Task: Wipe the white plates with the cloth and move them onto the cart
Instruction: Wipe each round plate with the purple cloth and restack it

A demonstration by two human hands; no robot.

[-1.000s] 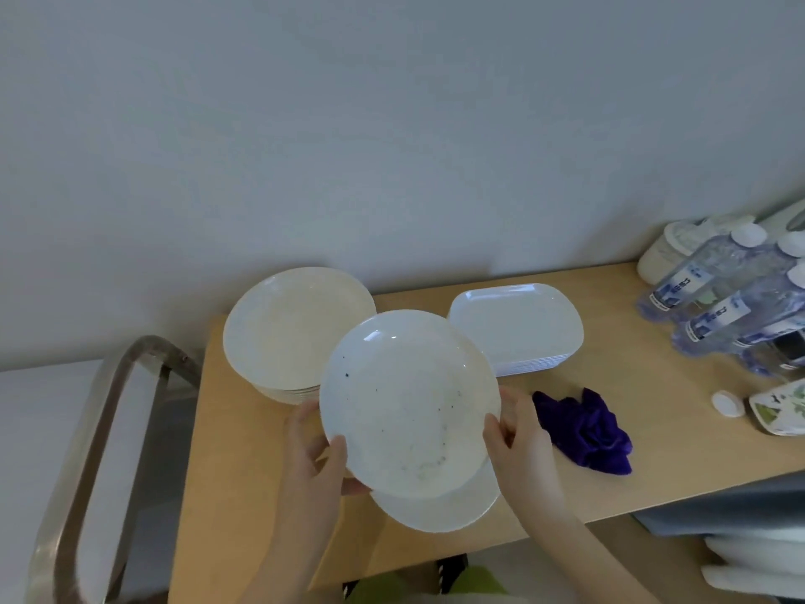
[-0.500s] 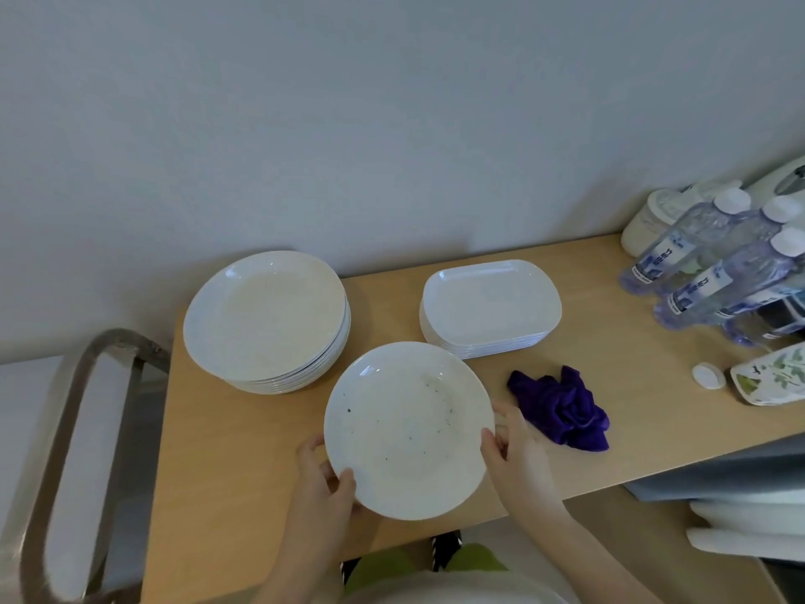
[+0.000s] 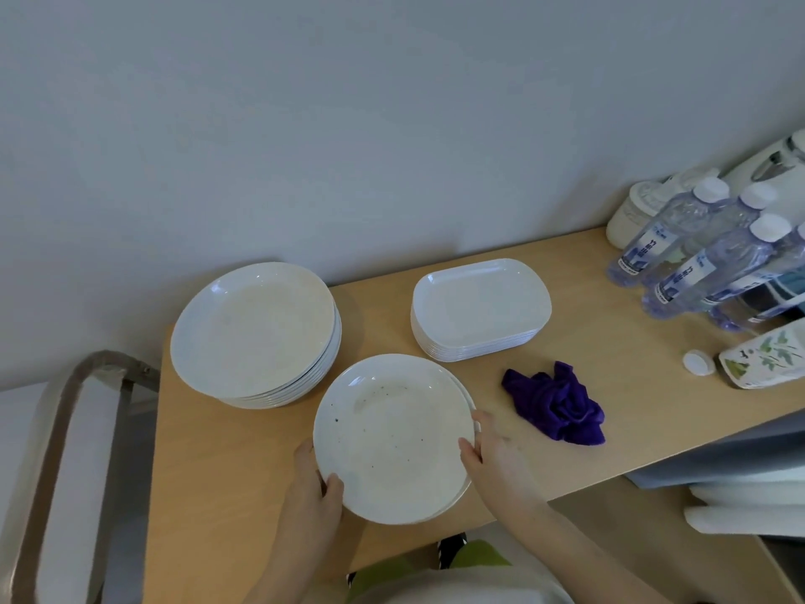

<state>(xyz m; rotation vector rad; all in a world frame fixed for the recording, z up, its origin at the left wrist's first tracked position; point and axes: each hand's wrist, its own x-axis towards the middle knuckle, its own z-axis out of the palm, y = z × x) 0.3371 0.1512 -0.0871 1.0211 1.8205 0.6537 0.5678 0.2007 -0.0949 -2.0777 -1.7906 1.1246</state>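
Both of your hands grip a round white plate [image 3: 390,433] by its opposite rims at the near edge of a light wooden table [image 3: 579,451]. Your left hand [image 3: 311,486] curls round the lower left rim, thumb hooked over the top and fingers tucked under. Your right hand [image 3: 496,455] takes the right rim, thumb and fingertips bent round its edge. Dark specks dot the plate's shallow, glossy face, and a second white rim shows just under it along the right side; whether the two touch cannot be told.

Behind and to the left, a stack of round white plates [image 3: 255,331] sits near the table's left end and close to the wall [image 3: 348,124]. A stack of rounded rectangular white dishes [image 3: 479,307] stands behind and to the right, apart from the held plate. Bare wood lies between the two stacks and between the held plate and the left edge of the table.

A crumpled purple cloth [image 3: 555,405], soft and plush, lies just beside your right hand, untouched. Off the table's left end, the curved metal handle of the cart [image 3: 56,429] rises with a dull brushed sheen.

At the far right, clear plastic water bottles [image 3: 697,259] with white caps crowd the corner beside a pale lidded jar [image 3: 631,211]. A loose white cap [image 3: 698,363] and a leaf-printed packet [image 3: 762,361] lie nearer the front edge there.
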